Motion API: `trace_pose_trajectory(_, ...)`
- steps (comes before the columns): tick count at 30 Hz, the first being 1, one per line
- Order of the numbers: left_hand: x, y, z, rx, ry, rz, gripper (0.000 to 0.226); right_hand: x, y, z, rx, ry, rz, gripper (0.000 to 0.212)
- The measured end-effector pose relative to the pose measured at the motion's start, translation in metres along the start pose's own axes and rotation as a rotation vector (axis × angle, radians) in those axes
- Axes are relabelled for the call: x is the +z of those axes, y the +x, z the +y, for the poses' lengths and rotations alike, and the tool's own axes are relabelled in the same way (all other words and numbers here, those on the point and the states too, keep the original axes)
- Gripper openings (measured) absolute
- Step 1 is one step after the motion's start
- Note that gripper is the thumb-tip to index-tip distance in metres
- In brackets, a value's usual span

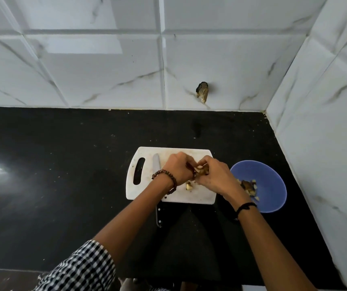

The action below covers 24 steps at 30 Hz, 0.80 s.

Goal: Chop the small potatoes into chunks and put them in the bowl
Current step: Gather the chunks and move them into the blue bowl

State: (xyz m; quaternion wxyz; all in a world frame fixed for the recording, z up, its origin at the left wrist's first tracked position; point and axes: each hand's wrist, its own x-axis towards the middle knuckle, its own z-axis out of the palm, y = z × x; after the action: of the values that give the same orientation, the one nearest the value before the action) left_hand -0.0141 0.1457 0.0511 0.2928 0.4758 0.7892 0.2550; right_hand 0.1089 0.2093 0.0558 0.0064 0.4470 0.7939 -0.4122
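Forearm covers half the steel knife point(156, 162); left hand point(176, 171) and right hand point(214, 178) clutch brown-skinned potato chunks point(202, 170), round blue bowl point(273, 175) at 3 o'clock

Over the white cutting board point(147, 192), both hands, left hand point(177, 171) and right hand point(215, 177), cup potato chunks point(201, 170), apparently lifted; more chunks point(249, 185) lie in the blue bowl point(273, 181).

board point(189, 198) lies on the counter point(63, 164) before me. knife point(156, 162) on its left part, handle past the near edge. bowl point(273, 181) just right of the board, potato pieces point(249, 185) in it; more between my left hand point(177, 170) and right hand point(214, 177).
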Motion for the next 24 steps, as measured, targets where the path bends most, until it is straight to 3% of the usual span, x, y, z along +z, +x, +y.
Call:
trace_pose_trajectory(9,0.015,0.008,0.074,0.176,-0.102,-0.183,0.024,-0.063,-0.046,0.034,0.085,0.083,0.208,0.031)
trace_pose_trajectory(17,0.072,-0.002,0.096,0.235,0.139,-0.212,0.029,-0.068,-0.065,0.062,0.240,0.021,0.168,0.024)
trace_pose_trajectory(24,0.069,-0.008,0.087,0.300,0.089,-0.138,0.031,-0.064,-0.068,0.063,0.265,0.010,0.214,0.024)
